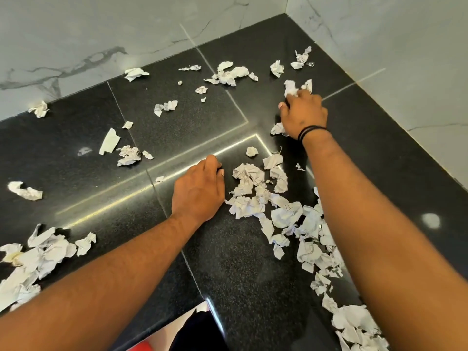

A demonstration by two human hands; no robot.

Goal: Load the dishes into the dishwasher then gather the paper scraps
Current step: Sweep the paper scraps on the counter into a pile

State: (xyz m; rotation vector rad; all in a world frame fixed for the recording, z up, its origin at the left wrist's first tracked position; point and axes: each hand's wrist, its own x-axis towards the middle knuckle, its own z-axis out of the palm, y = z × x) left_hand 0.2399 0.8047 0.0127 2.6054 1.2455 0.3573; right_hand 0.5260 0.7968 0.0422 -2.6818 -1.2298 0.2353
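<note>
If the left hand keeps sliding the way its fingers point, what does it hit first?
Probably nothing soon: the left hand points up along bare black counter. The nearest thing on that line looks like the small scrap far ahead, though depth is uncertain.

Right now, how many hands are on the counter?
2. The left hand rests on the black counter beside the middle heap of paper scraps; the right hand reaches toward the far corner, fingers on a scrap.

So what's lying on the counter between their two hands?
In the head view, one small crumpled scrap lies on bare black counter between the left hand and right hand.
</note>
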